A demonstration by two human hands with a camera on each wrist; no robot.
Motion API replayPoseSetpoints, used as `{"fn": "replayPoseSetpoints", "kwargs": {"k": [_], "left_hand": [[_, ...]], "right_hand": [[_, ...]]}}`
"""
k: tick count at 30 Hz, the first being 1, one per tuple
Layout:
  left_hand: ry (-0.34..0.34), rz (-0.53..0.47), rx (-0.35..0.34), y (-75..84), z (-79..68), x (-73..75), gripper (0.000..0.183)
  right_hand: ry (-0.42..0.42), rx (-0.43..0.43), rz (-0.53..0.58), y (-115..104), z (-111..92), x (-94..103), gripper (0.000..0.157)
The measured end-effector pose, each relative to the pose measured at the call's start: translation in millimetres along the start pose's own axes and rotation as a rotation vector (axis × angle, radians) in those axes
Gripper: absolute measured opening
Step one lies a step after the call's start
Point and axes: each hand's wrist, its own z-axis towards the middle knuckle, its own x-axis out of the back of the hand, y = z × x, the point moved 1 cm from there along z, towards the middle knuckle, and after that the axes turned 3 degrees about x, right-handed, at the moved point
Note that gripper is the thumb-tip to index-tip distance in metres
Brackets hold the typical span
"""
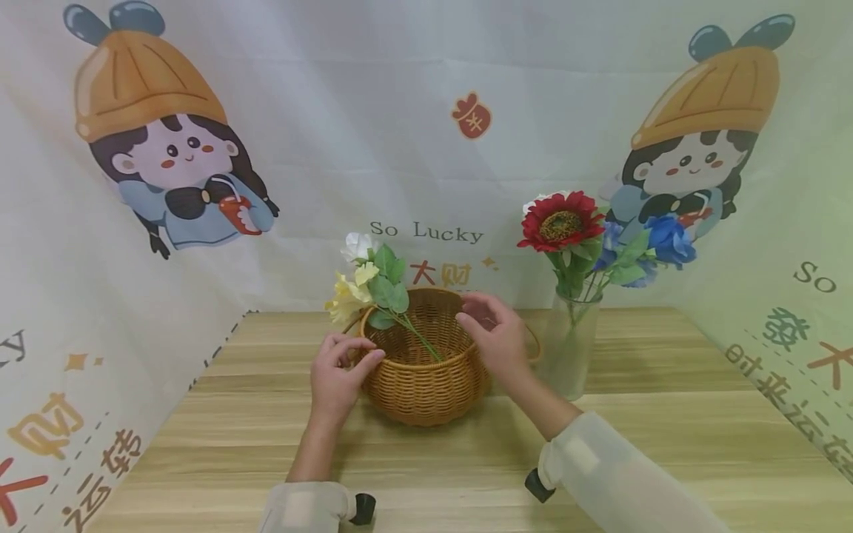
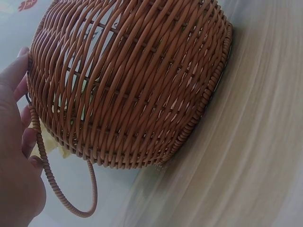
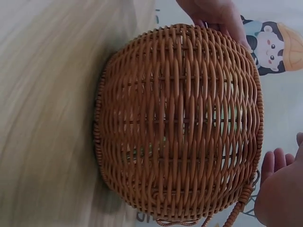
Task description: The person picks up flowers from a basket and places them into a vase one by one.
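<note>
A round brown wicker basket (image 1: 426, 392) stands upright on the table. My left hand (image 1: 336, 381) holds the basket's left rim, its thumb against the edge and its fingers by the hinged side handle (image 2: 52, 182). Near the right rim is my right hand (image 1: 504, 348), fingers loosely bent with nothing between them. In the right wrist view a small gap separates that hand (image 3: 281, 189) from the wicker. A yellow flower (image 1: 348, 296) and a white flower (image 1: 358, 246) with green leaves lean over the basket's left rim, their stem running down inside.
Right of the basket stands a clear vase (image 1: 569, 363) with a red flower (image 1: 561, 223) and blue flowers (image 1: 669, 240), close to my right forearm. A printed cloth (image 1: 320, 111) hangs behind and at both sides of the wood-grain table (image 1: 233, 444).
</note>
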Motion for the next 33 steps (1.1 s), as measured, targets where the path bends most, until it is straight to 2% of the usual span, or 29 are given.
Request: {"fn": "replayPoseSetpoints", "kwargs": {"k": [5,9,18,26,33], "left_hand": [[-0.004,-0.003,0.013,0.2,-0.4,0.1,0.019],[-0.004,-0.01,0.023,1.2,-0.3,0.3,0.019],[0.001,-0.013,0.027,0.8,-0.7,0.5,0.017],[0.006,0.001,0.006,0.6,0.0,1.3,0.016],[-0.004,-0.002,-0.008,1.9,-0.1,0.4,0.016]], "right_hand": [[-0.044,0.029,0.045,1,9,-6.3,0.033],[-0.09,0.047,0.024,2,15,-11.4,0.039],[-0.263,-0.053,-0.017,0,33,-30.2,0.062],[-0.393,-0.141,-0.099,1,42,-43.2,0.069],[-0.498,-0.245,-0.042,10,47,-48.0,0.069]]}}
